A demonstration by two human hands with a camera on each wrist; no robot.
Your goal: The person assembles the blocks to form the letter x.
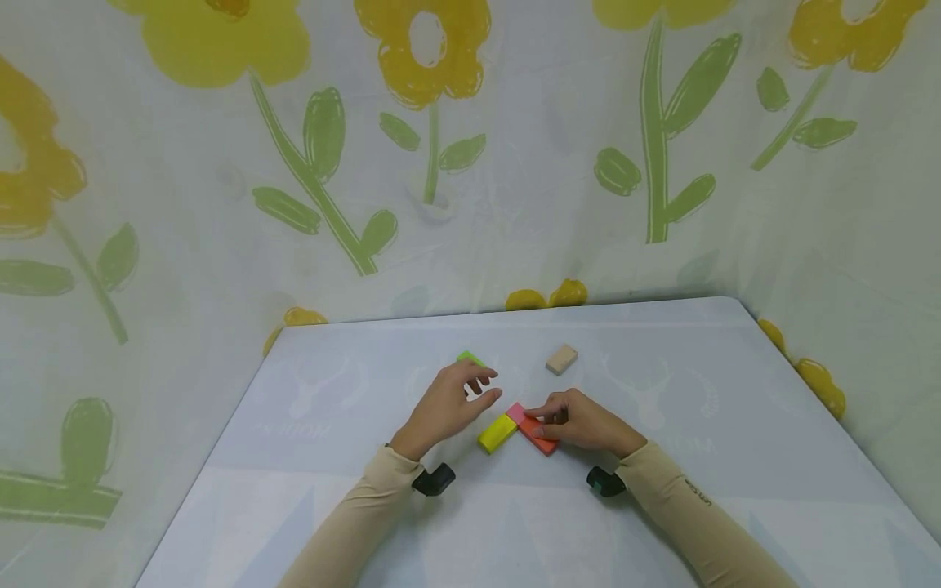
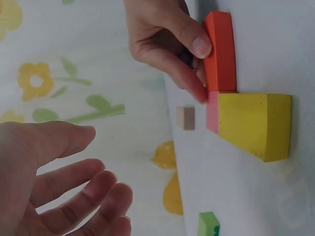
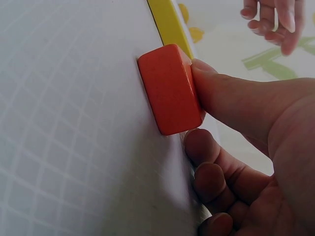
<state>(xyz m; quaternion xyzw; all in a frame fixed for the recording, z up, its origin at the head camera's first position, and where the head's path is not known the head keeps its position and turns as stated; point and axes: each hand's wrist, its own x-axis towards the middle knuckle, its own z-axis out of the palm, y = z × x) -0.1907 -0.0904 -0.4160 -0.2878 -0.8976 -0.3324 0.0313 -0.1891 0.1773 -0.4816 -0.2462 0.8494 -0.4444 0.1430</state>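
My right hand (image 1: 534, 422) pinches an orange block (image 1: 542, 442) that lies flat on the table. The thumb (image 3: 231, 98) presses its near side and the fingers curl along the far side. A pink block (image 1: 516, 412) touches the orange block's end, and a yellow block (image 1: 497, 432) lies against the pink one. My left hand (image 1: 491, 386) hovers just left of the yellow block with relaxed, spread fingers (image 2: 74, 187), holding nothing. In the left wrist view the orange block (image 2: 220, 51), pink block (image 2: 212, 112) and yellow block (image 2: 253, 125) meet at a corner.
A green block (image 1: 470, 358) lies behind my left hand, and a beige block (image 1: 562, 359) sits farther back to the right. The pale table (image 1: 698, 425) stands against flower-printed curtains on three sides. The table's right edge slants away near the curtain.
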